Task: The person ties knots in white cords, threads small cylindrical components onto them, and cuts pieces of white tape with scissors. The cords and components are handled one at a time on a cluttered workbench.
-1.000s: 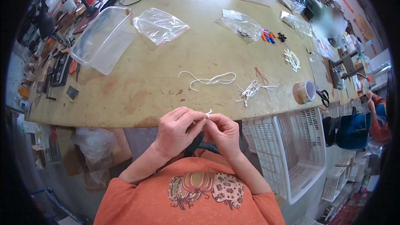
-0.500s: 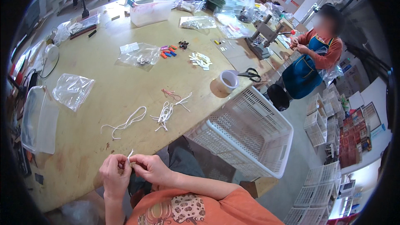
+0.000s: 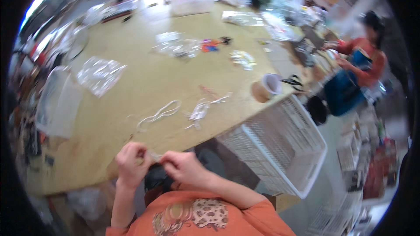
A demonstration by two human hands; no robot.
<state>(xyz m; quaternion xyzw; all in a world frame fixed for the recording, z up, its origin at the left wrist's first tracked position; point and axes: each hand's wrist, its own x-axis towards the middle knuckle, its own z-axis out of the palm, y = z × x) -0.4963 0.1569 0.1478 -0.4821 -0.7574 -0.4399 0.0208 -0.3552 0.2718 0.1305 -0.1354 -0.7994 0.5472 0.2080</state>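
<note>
So compared with half a second ago, the big change is the hands: back then the fingers were nearly touching over a tiny bit of cord, and now they've pulled apart sideways, with a short stretch of white cord [image 3: 155, 155] showing in the gap between them. The left hand [image 3: 131, 162] has its fingers curled in and pinching one side of the cord, and the right hand [image 3: 186, 168] pinches the other side between thumb and forefinger. It's pretty blurry, so I can't tell whether there's a knot in it. Both hands are at the near edge of the counter [image 3: 109, 118], close to the person's orange shirt [image 3: 175, 214]. The view has also swung back toward the left a bit, so everything sits farther right in it, but the stuff on the counter looks the same: the loose loop of cord [image 3: 159, 114] lies just past the hands, the tangled cord bundle [image 3: 200, 111] is right of that, and the reddish cord [image 3: 207, 90] is just beyond the bundle. The tape roll [image 3: 272, 84] still stands by the right edge with the black scissors [image 3: 295, 82] next to it, and the white crate [image 3: 247, 148] is below that edge. Over on the far right, the co-worker [image 3: 367, 61] still has both hands out in front, though they seem farther apart than before.
</note>
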